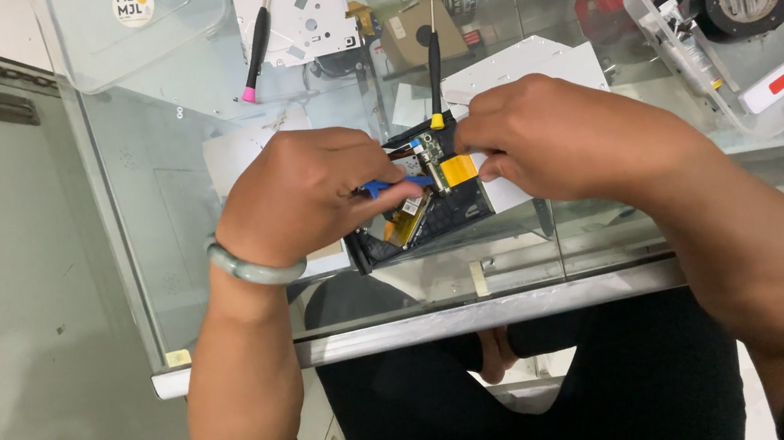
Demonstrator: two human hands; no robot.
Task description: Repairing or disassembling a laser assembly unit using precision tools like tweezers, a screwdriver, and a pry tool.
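My left hand (308,196) pinches blue tool (388,187), mid frame. My right hand (553,138) pinches yellow strip (458,170). Black device (427,215) open, insides showing. Still apart, lots left, I think.

You sit at a clear glass counter (221,303) with a metal front edge, pale floor showing through beneath. To your left stands a grey metal cabinet (3,251) with a small dark plate. Even, soft light falls on the glass; reflections blur its far side.
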